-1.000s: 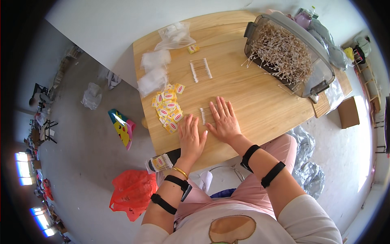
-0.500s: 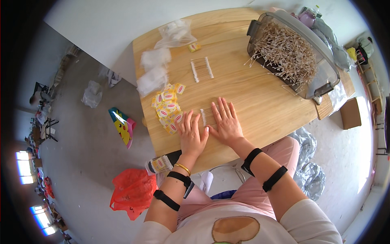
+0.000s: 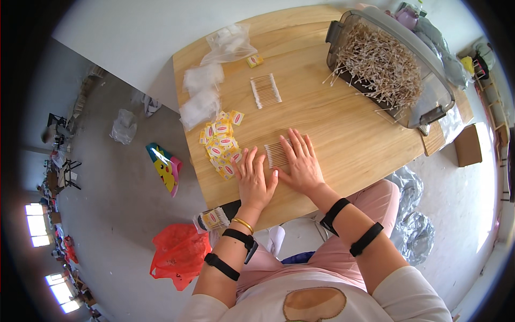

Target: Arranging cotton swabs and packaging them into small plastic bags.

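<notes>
My right hand (image 3: 303, 166) lies palm down, fingers stretched, over the right part of a row of cotton swabs (image 3: 276, 154) on the wooden table. Its palm hides some of that row. Just left of the swabs, my left hand (image 3: 254, 180) rests with fingers spread, holding nothing. Its fingertips are beside a pile of small yellow and white labels (image 3: 221, 145). Farther back, a second row of cotton swabs (image 3: 265, 91) lies side by side. Near my left wrist, a packed bundle of swabs (image 3: 214, 218) with a label sits at the table's edge.
A grey clear bin (image 3: 429, 102) heaped with loose cotton swabs (image 3: 378, 67) stands at the back right. Clear plastic bags (image 3: 201, 99) and a small yellow label stack (image 3: 255, 60) lie at the back left. A red plastic bag (image 3: 179, 255) hangs low beside the table's left side.
My hands stay in almost the same place, with both palms still down. The whole view has shifted slightly; no object has visibly been picked up or moved.
</notes>
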Demonstrator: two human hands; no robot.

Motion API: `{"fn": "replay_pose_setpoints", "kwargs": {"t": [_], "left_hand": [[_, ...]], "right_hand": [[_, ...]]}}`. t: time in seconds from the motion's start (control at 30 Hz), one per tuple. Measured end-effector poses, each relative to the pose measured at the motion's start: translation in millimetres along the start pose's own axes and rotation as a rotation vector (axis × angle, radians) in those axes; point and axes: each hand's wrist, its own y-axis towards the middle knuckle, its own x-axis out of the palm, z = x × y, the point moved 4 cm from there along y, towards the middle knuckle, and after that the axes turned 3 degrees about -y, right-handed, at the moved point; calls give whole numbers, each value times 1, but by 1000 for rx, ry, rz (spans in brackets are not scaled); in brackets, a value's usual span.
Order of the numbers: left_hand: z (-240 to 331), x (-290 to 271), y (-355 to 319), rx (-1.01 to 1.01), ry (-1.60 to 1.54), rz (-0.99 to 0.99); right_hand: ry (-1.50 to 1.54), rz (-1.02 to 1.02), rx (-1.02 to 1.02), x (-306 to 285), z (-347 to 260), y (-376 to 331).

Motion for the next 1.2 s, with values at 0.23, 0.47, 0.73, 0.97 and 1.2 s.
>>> {"fn": "replay_pose_setpoints", "kwargs": {"t": [0.23,0.47,0.73,0.97,1.2], "left_hand": [[0,0,0,9,-12,7],[0,-1,0,27,-34,25],[1,-1,-1,31,-54,23],[1,-2,-1,34,-71,40],[1,-2,-1,48,-85,39]], "right_hand": [[-8,12,-11,1,1,0],[-13,19,-9,2,1,0],[-20,22,-14,2,0,0],[-18,39,-15,1,0,0],[-27,12,-12,2,1,0]]}}
